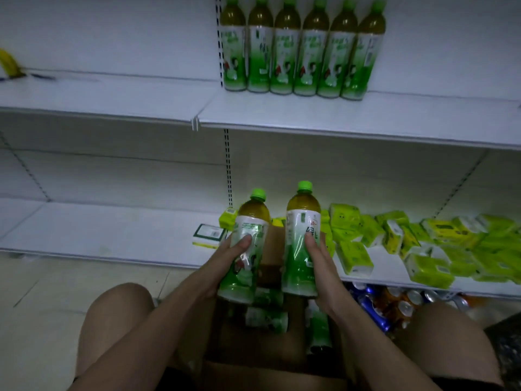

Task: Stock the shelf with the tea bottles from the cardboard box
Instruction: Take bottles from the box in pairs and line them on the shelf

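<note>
Six green-capped, green-labelled plastic tea bottles (300,46) stood in a row at the back of the white metal upper shelf (352,117), starting at its left rear corner. Left hand (225,266) was wrapped around one more tea bottle (246,244); right hand (321,266) gripped another (301,238). Both were upright, lifted above the open brown cardboard box (270,334) on the floor, below the shelf's front edge. Box still held bottles lying flat, probably three or more; too dim to count. Judgement: roughly halfway, with the two in hand and the box contents left to shelve. Green tissue packs (428,244) cluttered the lower shelf's right half.
</note>
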{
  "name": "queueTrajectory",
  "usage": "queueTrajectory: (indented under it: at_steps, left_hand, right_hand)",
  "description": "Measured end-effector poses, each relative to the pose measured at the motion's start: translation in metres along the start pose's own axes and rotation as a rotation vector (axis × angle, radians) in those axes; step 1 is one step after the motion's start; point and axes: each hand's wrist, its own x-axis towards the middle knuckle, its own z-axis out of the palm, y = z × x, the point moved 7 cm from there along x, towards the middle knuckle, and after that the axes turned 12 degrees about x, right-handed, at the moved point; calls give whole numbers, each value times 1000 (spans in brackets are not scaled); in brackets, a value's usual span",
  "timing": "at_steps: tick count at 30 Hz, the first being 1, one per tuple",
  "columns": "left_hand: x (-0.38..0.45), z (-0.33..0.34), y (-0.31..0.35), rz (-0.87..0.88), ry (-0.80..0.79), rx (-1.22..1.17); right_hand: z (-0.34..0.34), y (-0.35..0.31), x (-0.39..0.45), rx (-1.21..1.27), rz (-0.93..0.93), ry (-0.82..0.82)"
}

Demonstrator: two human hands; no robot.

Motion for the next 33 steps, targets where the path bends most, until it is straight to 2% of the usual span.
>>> queueTrajectory:
  at_steps: [4,8,15,21,26,33]
  left_hand:
    - [-4,-9,92,162,0,63]
    - [-9,-25,173,323,112,57]
    - [-6,-59,269,503,269,111]
    - [21,-87,311,543,388,133]
    - [48,-98,324,558,386,75]
    - [76,-110,326,578,372,94]
  right_hand:
    - [36,-56,11,-113,-126,-49]
    - [69,-105,25,-97,-246,-78]
    - [112,-176,44,-79,-464,-124]
    - [144,-221,67,-208,-586,-124]
    - [167,-244,94,-246,-657,-108]
    - [185,-245,135,-245,-660,-146]
